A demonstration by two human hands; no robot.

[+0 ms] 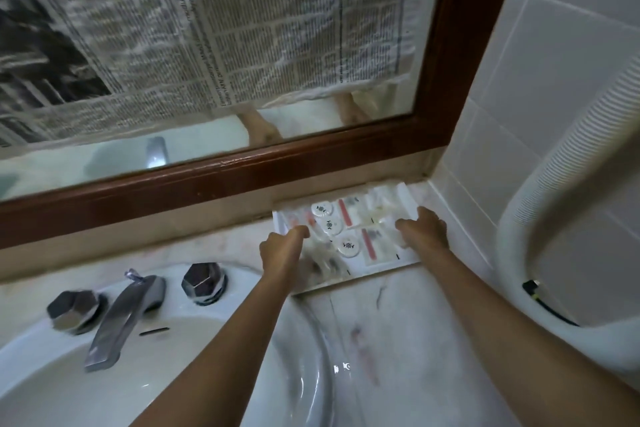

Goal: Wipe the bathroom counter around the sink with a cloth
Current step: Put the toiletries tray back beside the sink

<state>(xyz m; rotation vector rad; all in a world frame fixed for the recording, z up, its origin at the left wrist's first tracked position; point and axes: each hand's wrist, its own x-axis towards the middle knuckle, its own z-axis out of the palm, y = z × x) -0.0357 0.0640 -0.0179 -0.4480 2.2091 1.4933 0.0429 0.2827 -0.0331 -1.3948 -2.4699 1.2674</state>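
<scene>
A white tray (381, 270) of small wrapped toiletries and round white soaps sits on the marble counter (398, 322) in the back right corner, against the mirror frame. My left hand (282, 246) grips the tray's left edge, and my right hand (424, 229) grips its right edge. The tray's front edge looks slightly lifted and blurred. The white sink (173, 357) lies at lower left, with a chrome faucet (121, 315) between two chrome knobs. No cloth is in view.
A wood-framed mirror (242, 170) covered with newspaper stands behind the counter. White tiled wall (519, 114) closes the right side. A white ribbed object (554, 184) with a black cable hangs at right. Reddish smudges mark the counter by the sink.
</scene>
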